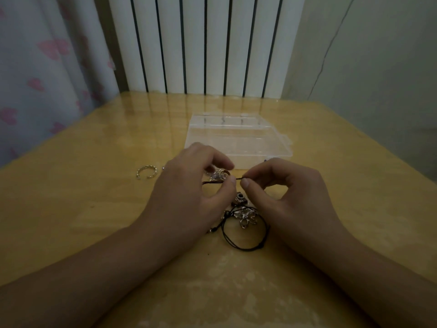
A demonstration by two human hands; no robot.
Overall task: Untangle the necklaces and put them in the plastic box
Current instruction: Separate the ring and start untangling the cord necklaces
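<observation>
1. Grip: left hand (189, 185) and right hand (281, 192) both pinch the same thin black cord (238, 178), thumb vs forefinger on each, w/ only a short taut stretch of cord showing between the two pinches.
2. Just behind the left pinch, under its curled fingers, sits a silvery pendant (218, 175); how it hangs on the cord can't be made out.
3. Below the grip, toward the person, the rest of the necklaces (243, 223) lie in a heap on the table (94, 209): black loops, a flower charm (246, 216), a small square bead (240, 198).
4. Plastic box (238, 138) lies open beyond the grip, nothing visible in it yet.
5. A ring (146, 172) lies to the left of the left hand, apart from the heap.
6. Handling, as a guess: cord is v. light, limp, thin, prob. slips unless pinched w/ fingertips; charms are the only weight and will snag loops.
7. Best hold looks to be close either side of a knot or crossing, easing loops open, not yanking; lift by cord near the charm for the box.
</observation>
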